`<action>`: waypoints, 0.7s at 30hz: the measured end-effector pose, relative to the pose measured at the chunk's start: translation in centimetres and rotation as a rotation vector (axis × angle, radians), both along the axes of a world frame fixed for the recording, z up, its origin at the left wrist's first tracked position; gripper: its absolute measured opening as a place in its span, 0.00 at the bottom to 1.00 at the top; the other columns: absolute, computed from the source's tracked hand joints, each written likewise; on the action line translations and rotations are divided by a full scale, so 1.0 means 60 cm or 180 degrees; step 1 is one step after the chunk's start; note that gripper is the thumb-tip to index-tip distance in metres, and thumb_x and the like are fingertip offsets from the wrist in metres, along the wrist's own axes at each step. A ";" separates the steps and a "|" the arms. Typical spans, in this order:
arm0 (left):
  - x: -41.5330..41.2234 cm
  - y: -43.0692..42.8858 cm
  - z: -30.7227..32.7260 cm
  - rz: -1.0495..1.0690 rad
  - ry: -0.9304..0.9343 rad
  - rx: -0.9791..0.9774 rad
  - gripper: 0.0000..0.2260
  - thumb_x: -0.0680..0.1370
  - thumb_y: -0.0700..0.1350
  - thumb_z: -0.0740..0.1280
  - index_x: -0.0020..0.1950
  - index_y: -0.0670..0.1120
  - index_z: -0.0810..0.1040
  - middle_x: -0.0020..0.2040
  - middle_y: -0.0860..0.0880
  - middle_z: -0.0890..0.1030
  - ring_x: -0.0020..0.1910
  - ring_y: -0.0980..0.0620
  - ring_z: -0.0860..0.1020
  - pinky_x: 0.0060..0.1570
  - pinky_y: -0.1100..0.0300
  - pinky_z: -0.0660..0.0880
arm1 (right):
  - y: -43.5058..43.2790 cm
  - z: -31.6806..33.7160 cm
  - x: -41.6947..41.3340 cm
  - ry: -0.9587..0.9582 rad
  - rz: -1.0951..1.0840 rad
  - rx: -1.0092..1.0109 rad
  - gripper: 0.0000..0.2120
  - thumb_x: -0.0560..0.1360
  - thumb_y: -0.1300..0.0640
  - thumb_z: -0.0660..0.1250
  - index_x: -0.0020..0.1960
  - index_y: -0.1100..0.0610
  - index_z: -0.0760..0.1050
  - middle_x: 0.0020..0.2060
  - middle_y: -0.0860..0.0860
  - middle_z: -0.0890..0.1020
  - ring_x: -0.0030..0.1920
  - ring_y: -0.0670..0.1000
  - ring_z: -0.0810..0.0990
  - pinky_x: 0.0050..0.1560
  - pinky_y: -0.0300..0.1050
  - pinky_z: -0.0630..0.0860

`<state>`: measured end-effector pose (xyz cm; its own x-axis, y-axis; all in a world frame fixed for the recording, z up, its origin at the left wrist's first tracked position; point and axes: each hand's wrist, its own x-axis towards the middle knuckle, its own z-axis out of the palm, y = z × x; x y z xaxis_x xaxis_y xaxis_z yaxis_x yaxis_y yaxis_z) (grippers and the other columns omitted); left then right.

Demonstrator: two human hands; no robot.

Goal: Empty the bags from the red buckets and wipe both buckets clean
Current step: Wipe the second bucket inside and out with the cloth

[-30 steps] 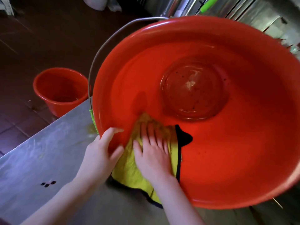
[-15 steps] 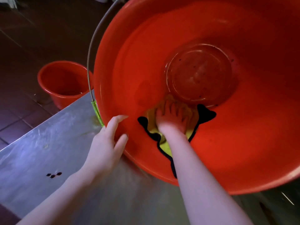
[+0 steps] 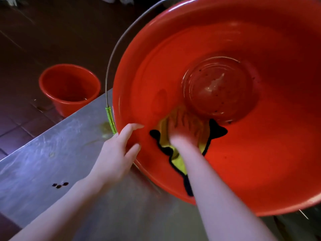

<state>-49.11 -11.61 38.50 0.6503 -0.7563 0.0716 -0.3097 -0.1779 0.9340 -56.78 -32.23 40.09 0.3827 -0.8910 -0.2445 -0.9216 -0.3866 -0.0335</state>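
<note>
A large red bucket (image 3: pixel 260 162) lies tipped toward me on a steel table, its speckled bottom facing the camera. My left hand (image 3: pixel 119 153) grips its near rim, thumb inside and fingers outside. My right hand (image 3: pixel 184 129) reaches deep inside and presses flat on a yellow cloth with black edging (image 3: pixel 175 153) against the inner wall just below the bottom. The hand is blurred with motion. A second, smaller-looking red bucket (image 3: pixel 69 87) stands upright on the floor at the left, with no bag visible in it.
The steel table (image 3: pixel 52 153) runs from lower left under the bucket, with a few dark specks (image 3: pixel 60 185) on it. The bucket's wire handle with a green grip (image 3: pixel 110 119) hangs at its left side. Dark tiled floor (image 3: pixel 34 40) lies beyond.
My right hand pushed the cloth from the bucket's rim deeper toward the bottom and keeps rubbing there. My left hand holds the rim throughout; the view shifted slightly.
</note>
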 end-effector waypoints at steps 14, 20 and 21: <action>0.078 -0.020 0.117 -0.0017 -0.1775 -0.0044 0.31 0.72 0.38 0.68 0.72 0.57 0.65 0.60 0.46 0.67 0.40 0.50 0.74 0.40 0.55 0.77 | -0.080 0.007 -0.073 0.0334 0.0136 0.0167 0.29 0.81 0.37 0.41 0.79 0.42 0.38 0.79 0.46 0.43 0.79 0.53 0.43 0.76 0.59 0.40; 0.017 -0.024 0.040 -0.0181 -0.0461 0.0355 0.30 0.69 0.36 0.70 0.65 0.60 0.69 0.58 0.50 0.69 0.34 0.60 0.76 0.42 0.61 0.71 | -0.105 0.008 -0.115 0.0722 0.0194 -0.0459 0.30 0.80 0.37 0.42 0.79 0.43 0.41 0.80 0.47 0.45 0.79 0.55 0.44 0.76 0.60 0.38; 0.012 -0.025 0.035 -0.0150 -0.0424 0.0297 0.30 0.69 0.36 0.70 0.65 0.60 0.68 0.57 0.51 0.69 0.34 0.59 0.76 0.43 0.61 0.71 | -0.105 0.004 -0.109 0.0637 0.0122 -0.0456 0.30 0.80 0.38 0.43 0.79 0.44 0.41 0.80 0.48 0.45 0.79 0.56 0.44 0.76 0.60 0.37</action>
<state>-48.37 -13.11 40.60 0.6035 -0.7930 0.0829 -0.4397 -0.2443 0.8643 -63.31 -38.56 40.33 0.3736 -0.9077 -0.1909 -0.8889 -0.4092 0.2060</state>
